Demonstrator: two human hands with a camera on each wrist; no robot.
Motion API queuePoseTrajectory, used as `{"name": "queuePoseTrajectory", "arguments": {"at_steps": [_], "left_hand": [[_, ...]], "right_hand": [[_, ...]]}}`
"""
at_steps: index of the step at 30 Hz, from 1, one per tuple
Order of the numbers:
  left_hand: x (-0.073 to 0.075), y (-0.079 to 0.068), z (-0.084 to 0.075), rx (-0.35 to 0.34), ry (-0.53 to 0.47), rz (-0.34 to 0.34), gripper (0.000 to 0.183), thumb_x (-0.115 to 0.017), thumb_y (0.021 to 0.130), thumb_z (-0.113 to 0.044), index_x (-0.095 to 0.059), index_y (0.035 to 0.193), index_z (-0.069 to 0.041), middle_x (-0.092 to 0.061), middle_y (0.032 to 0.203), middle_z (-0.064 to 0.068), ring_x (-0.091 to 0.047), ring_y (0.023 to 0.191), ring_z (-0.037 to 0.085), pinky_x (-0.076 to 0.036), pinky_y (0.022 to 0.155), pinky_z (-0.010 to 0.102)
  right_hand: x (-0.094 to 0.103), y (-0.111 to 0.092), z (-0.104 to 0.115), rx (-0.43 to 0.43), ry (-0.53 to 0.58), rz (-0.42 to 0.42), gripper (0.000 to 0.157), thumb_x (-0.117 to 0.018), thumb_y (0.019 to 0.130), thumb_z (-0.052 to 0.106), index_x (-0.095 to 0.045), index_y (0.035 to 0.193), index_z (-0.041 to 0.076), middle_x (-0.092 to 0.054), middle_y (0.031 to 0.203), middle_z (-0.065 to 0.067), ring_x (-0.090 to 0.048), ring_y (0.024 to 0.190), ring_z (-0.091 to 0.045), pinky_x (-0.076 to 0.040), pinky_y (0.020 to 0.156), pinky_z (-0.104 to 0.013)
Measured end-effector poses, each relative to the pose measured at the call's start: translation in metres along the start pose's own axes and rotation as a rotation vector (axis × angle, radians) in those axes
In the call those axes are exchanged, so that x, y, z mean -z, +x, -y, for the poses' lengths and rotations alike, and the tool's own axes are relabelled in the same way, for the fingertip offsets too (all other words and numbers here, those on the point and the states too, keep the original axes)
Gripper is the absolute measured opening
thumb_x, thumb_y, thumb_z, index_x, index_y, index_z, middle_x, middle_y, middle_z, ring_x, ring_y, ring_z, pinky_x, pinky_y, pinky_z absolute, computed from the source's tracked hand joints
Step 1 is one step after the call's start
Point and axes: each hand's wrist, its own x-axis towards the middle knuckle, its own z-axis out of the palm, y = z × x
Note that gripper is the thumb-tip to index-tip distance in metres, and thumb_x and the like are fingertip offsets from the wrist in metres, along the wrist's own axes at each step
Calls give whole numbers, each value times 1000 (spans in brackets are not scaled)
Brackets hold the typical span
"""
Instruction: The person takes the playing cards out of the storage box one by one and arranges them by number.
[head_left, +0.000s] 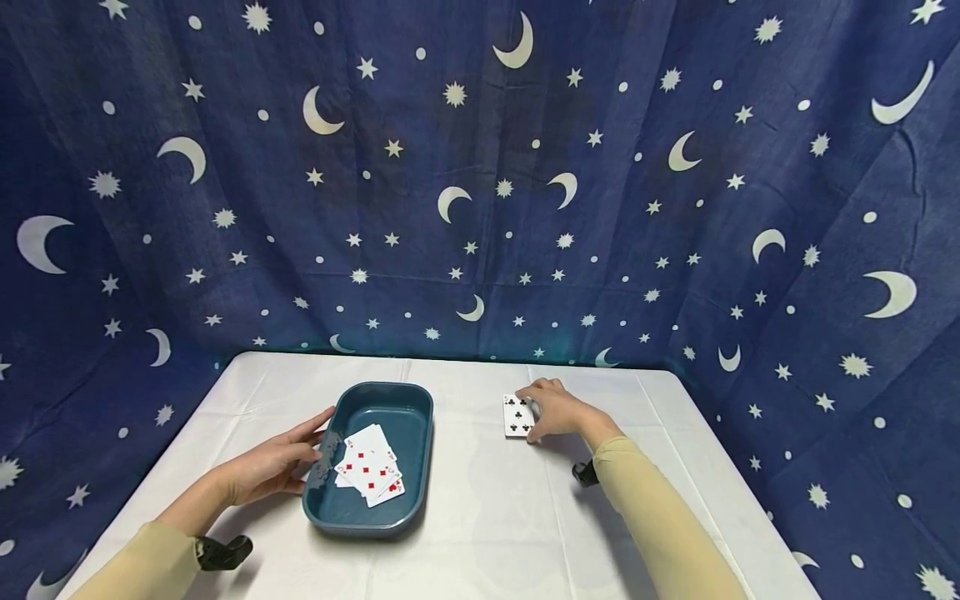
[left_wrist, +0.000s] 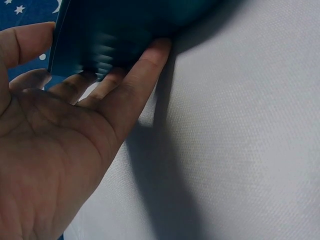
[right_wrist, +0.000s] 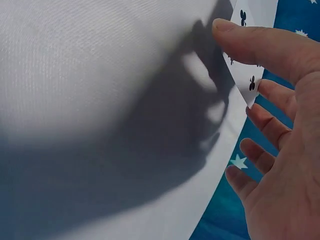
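Observation:
In the head view a dark teal tray (head_left: 429,450) stands on the table, with several face-up playing cards (head_left: 367,471) overlapping inside it; a diamonds card lies on top. My left hand (head_left: 273,467) is at the tray's left side. Its fingertips touch the outer wall (left_wrist: 107,37), fingers stretched out. To the right, my right hand (head_left: 562,410) holds a clubs playing card (head_left: 516,417) between the thumb and fingers at its edges. The right wrist view shows the thumb (right_wrist: 255,45) across the clubs card (right_wrist: 245,75). Whether more cards lie beneath it I cannot tell.
A white cloth covers the table (head_left: 480,500). Behind it hangs a dark blue curtain (head_left: 480,208) with moons and stars, which also runs along both sides. A black wrist strap (head_left: 223,552) shows at the left wrist, another dark piece (head_left: 583,473) at the right.

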Motion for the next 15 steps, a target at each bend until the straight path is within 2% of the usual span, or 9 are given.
{"name": "queuePoseTrajectory", "arguments": {"at_steps": [15], "left_hand": [[0,-2,0,-11,-1,9,83,-48,102,-8,2,166,-27,2,167,28,-47,133,34,-53,92,54]], "right_hand": [[-2,3,-4,-27,23,37,86,-91,72,27,-54,150,22,-44,149,-7,-35,134,-31,-37,108,-55]]}}
